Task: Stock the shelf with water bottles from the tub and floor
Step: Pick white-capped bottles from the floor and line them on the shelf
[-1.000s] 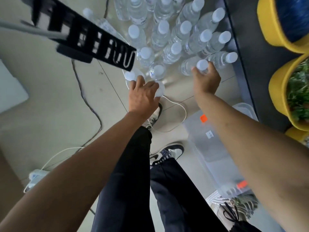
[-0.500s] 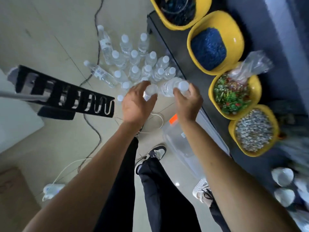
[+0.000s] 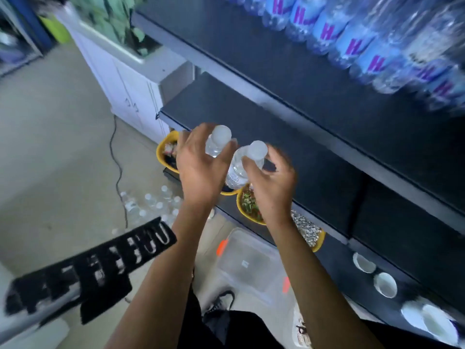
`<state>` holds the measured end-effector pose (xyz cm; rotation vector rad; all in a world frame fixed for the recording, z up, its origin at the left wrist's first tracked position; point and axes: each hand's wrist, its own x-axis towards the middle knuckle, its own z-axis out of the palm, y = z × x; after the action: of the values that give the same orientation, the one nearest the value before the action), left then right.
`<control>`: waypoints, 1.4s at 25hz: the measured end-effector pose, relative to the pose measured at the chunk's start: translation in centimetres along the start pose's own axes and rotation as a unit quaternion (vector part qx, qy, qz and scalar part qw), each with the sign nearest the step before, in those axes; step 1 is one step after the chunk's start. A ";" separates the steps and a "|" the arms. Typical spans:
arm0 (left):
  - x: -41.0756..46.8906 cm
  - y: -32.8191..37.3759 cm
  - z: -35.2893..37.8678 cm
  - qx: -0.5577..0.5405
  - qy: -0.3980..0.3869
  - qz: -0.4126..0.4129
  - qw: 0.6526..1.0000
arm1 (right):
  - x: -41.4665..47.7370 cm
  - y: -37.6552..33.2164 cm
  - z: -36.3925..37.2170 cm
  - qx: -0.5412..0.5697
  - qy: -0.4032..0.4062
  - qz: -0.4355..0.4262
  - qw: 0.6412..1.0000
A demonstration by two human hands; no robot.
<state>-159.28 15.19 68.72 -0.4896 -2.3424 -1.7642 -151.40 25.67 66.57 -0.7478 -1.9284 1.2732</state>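
A: Lifting two water bottles toward the shelf [image 3: 251,114], as seen from the head camera. Left hand [image 3: 198,167] curled round the neck of the left bottle [image 3: 214,147], cap up. Right hand [image 3: 271,182] pinching the right bottle [image 3: 236,172] just under its cap, body slanting down between the two wrists.

B: Both hands full, then. And the rest of the stock?

A: Stocked bottles [image 3: 352,39] with blue labels packed along the tier above, blurred. Floor bottles [image 3: 151,202] standing in a cluster at lower left, beside a cable [image 3: 117,162]. Clear tub [image 3: 246,263] on the floor under the forearms, contents too hazy to tell. Yellow bowls [image 3: 163,159] on the lowest tier, partly behind the hands.

B: How to land these two well?

A: Judging from this frame alone: clear the front lip first, then straighten the right bottle before setting it down. Bases flat, one at a time, pushed back to leave room in front. No letting go until each stands upright. Likeliest slip: the tilted one tipping off the edge into the bowls below.
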 end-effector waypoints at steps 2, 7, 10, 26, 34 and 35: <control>1.2 5.6 0.8 -0.017 0.005 0.046 0.999 | 2.0 -4.5 -4.1 -0.026 0.010 -0.031 0.999; 3.8 15.9 4.8 -0.091 -0.030 0.116 0.989 | 7.2 -12.4 -14.8 -0.061 0.014 -0.049 0.997; 5.5 19.9 8.9 -0.122 -0.124 0.101 0.980 | 10.1 -13.8 -19.9 -0.050 0.027 -0.034 0.998; 14.2 21.4 28.4 -0.149 -0.438 0.220 0.859 | 21.7 -5.9 -26.2 -0.122 0.223 0.024 0.967; 11.8 14.8 28.1 -0.238 -0.522 0.113 0.811 | 23.4 -5.4 -25.0 -0.236 0.250 0.078 0.936; 11.1 13.5 28.0 -0.246 -0.520 0.096 0.812 | 23.4 -5.5 -25.2 -0.271 0.252 0.076 0.926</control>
<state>-163.06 47.07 76.52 -2.1561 -2.0885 -2.3306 -145.49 55.17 84.12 -1.3744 -1.8054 0.5250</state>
